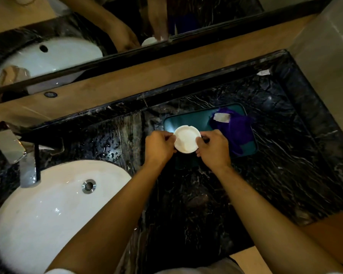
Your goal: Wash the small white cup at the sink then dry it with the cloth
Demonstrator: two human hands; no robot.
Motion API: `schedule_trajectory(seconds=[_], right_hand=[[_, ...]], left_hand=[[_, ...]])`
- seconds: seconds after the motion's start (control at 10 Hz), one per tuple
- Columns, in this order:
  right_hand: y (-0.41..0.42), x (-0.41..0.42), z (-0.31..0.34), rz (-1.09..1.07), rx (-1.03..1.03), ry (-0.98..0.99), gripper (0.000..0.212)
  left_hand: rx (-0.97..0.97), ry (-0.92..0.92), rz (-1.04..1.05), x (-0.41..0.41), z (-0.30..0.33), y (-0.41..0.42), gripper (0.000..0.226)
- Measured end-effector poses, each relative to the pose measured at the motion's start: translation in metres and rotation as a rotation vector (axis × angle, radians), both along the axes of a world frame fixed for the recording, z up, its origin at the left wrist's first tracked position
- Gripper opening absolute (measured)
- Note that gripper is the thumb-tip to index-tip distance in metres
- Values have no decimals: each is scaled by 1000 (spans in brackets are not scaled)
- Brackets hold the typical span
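1. Cup status: small round white ceramic cup (186,139) sits between my left hand (159,146) and right hand (214,148), fingertips of both pinched on its rim, over the near-left end of the teal rectangular tray (188,120).
2. Can't tell if the cup rests on the tray or is lifted off it.
3. Wash: looks not started. Cup is well apart from the white oval basin (48,210); no water visible from the chrome tap (18,151).
4. Dry: pending. Crumpled purple cloth (234,129) lies untouched on the tray's right side, just beside my right hand.
5. Black marble counter (285,135) shows droplets near the basin.
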State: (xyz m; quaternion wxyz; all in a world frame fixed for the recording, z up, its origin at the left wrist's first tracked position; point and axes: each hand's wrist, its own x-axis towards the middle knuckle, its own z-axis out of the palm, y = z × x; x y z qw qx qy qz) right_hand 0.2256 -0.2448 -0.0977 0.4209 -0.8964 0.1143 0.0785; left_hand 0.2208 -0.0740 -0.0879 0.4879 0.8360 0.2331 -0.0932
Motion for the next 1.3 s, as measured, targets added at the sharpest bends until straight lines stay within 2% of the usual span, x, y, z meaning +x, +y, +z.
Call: schedule_trajectory(seconds=[0.5,0.7,0.8,0.9,1.0,1.1,1.2,1.3], right_hand=[[1,-5,-6,8,39,1,27],[4,-7,3,25,-49,49,31],[8,-15,12,25,-129,44,32],[19,-24,22,44,-151,14,38],[44,-40,36,85,-304,-84,55],[66,-50,48,101,-306,-131,59],[111,-70,59,233,-238,-148,61],[145,-88,60,361,-263,-87,63]], left_hand=[[43,-16,4,-4,-5,-3,12],[34,-6,-12,-8,5,1,18],[59,-35,-51,-21,12,13,28],[106,-30,-56,-35,18,29,27],[138,-4,-15,-60,29,60,34],[157,-5,15,-85,35,85,42],[178,9,90,-131,39,134,43],[199,43,157,-162,43,168,37]])
